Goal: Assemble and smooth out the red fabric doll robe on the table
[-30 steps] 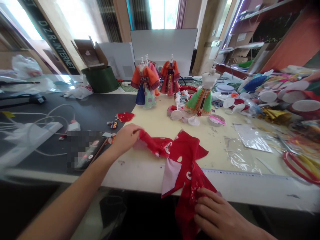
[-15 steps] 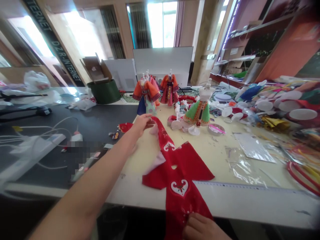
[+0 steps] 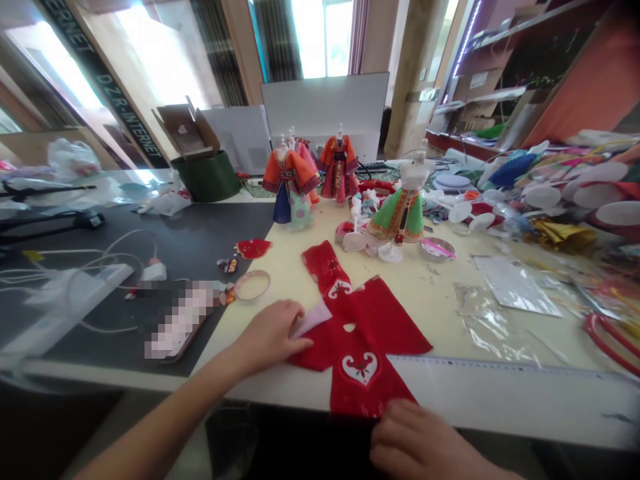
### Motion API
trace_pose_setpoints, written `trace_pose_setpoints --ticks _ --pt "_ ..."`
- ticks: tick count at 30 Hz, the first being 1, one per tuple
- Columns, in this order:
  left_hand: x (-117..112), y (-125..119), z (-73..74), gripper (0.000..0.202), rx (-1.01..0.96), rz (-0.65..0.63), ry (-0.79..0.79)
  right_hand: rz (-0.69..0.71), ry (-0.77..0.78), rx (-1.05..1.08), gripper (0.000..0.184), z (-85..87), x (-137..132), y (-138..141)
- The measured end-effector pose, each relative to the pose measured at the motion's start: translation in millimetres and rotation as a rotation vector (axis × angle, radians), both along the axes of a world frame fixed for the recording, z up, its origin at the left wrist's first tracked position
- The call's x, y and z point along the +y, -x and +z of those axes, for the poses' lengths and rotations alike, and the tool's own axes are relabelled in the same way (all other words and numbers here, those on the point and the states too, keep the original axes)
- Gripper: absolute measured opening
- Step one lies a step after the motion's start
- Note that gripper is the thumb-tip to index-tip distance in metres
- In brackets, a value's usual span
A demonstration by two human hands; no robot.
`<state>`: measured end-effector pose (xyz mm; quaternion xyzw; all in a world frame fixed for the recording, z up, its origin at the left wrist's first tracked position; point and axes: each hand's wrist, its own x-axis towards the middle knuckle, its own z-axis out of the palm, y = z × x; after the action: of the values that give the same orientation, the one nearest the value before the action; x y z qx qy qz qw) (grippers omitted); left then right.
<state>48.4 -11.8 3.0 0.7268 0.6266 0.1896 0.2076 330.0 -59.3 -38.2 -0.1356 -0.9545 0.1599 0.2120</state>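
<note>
A small red doll robe [image 3: 357, 327] with white heart patterns lies spread flat on the cream table top [image 3: 425, 293], its sleeve reaching toward the back. My left hand [image 3: 273, 333] rests on the robe's near left sleeve, fingers lying fairly flat on the pale lining. My right hand [image 3: 417, 443] is at the table's front edge, curled at the robe's lower hem, which hangs over the edge; its fingertips are hidden.
Dressed doll mannequins [image 3: 293, 177] and a green-skirted one [image 3: 400, 210] stand at the back. A tape ring [image 3: 253, 285], a phone [image 3: 177, 320], cables and a power strip [image 3: 65, 287] lie left. Plastic wrappers [image 3: 515, 287], a ruler [image 3: 500, 363] and craft clutter fill the right.
My left hand let go of the far sleeve, which now lies flat, and came back to the near left sleeve. The right hand stays at the hem.
</note>
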Motion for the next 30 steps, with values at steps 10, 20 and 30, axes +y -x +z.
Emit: trace_pose_setpoints --ticks 10,20,30 --pt "-5.2 6.5 -15.1 0.035 -0.111 0.154 0.041 -0.215 0.068 -0.097 0.018 32.2 52.9 14.0" --pt "-18.9 13.8 -20.4 0.023 0.031 0.268 -0.206 -0.142 0.006 -0.228 0.020 22.0 59.4 41.1" --pt "18.5 -0.9 -30.2 0.018 0.342 0.049 -0.316 -0.139 -0.001 -0.284 0.015 38.1 70.1 56.3"
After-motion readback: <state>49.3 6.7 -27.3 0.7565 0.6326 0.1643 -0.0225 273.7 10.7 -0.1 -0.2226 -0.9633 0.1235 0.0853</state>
